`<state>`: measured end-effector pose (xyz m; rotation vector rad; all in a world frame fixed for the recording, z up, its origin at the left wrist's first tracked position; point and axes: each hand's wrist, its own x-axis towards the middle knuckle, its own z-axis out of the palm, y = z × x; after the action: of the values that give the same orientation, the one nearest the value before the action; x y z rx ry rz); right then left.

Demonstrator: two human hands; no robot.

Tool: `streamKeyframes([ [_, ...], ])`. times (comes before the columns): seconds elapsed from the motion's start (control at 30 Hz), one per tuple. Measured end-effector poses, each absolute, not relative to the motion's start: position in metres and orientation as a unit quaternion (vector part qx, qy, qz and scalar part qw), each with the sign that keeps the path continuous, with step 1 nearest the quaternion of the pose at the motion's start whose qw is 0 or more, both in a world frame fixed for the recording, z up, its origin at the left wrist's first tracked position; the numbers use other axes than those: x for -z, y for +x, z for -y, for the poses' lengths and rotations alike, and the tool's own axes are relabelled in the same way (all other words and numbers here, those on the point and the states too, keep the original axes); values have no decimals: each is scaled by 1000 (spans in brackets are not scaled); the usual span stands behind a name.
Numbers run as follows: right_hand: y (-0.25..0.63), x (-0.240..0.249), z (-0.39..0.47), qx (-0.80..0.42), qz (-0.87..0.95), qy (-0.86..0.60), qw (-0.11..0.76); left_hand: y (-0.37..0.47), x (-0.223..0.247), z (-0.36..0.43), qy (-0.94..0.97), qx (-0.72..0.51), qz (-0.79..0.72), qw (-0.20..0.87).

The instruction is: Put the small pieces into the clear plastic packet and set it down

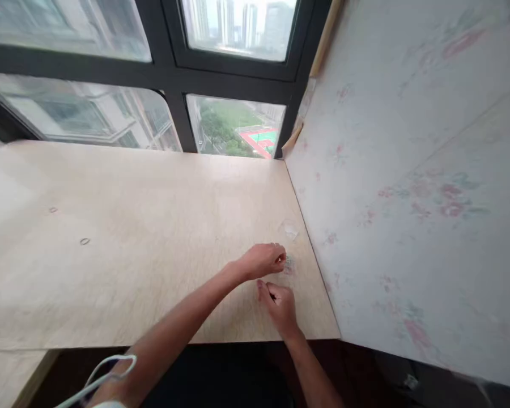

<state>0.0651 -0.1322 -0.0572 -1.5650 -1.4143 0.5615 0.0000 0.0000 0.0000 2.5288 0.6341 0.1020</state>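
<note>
My left hand [264, 259] reaches across the wooden surface, its fingers curled together in a pinch. Just beyond its fingertips lies a small clear packet [288, 266] with coloured bits in it; whether the fingers touch it I cannot tell. Closer to the front edge, my right hand [280, 306] is closed, thumb pressed toward the curled fingers. What either hand holds, if anything, is hidden or too small to name. A crumpled piece of clear plastic [289, 229] rests behind the left hand, near the wall.
Two small rings, a nearer one [84, 241] and a farther one [53, 210], lie on the left of the wooden surface [161, 215]. A flowered wall [399, 170] bounds the right side. Dark-framed windows [233, 79] stand at the back. A white cord [106, 374] hangs by my left forearm.
</note>
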Motion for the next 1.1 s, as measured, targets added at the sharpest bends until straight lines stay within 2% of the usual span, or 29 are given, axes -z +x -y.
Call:
streamKeyframes([
  [0.27, 66, 62, 131, -225, 564, -650, 457, 20, 10, 3, 960, 16, -178, 216],
  [0.53, 66, 63, 132, -226, 565, -654, 450, 15, 8, 4, 961, 2, -171, 217],
  [0.83, 66, 58, 131, -235, 564, -655, 446, -23, 6, 1, 924, -116, -226, 287],
  [1.1, 68, 59, 136, -261, 552, -667, 428, -120, 41, -5, 831, -234, -382, 330],
])
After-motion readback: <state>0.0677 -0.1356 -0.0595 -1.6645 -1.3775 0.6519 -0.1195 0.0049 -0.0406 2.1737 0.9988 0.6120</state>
